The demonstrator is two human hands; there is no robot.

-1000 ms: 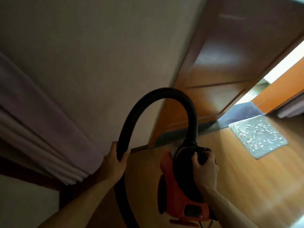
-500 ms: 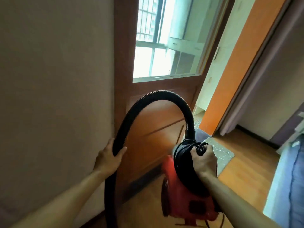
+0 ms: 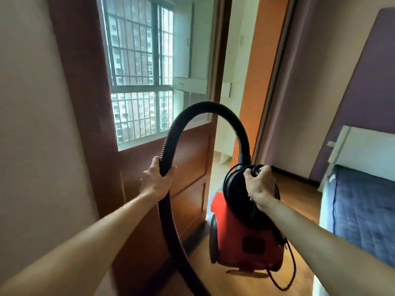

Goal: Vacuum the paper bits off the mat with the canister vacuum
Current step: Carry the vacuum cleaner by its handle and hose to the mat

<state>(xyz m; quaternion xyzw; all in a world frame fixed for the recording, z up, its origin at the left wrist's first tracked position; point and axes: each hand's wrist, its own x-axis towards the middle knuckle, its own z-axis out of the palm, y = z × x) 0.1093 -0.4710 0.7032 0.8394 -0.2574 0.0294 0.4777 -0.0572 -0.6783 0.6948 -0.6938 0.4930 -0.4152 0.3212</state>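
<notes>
The canister vacuum [image 3: 245,238] hung apparently clear of the floor [image 3: 299,199]. The left grip [image 3: 158,180] was clamped round the hose [image 3: 205,107], the right grip [image 3: 259,185] on the top handle. Since a second earlier the view had lifted to the door [image 3: 188,167]. The mat and its paper bits had left sight, so carrying, not suction, was probably under way.

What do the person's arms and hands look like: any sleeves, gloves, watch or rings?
The left forearm and the right forearm are bare up to the picture's edge; no sleeve shows. The left hand and the right hand wear no gloves. No watch, bracelet or ring is visible.
</notes>
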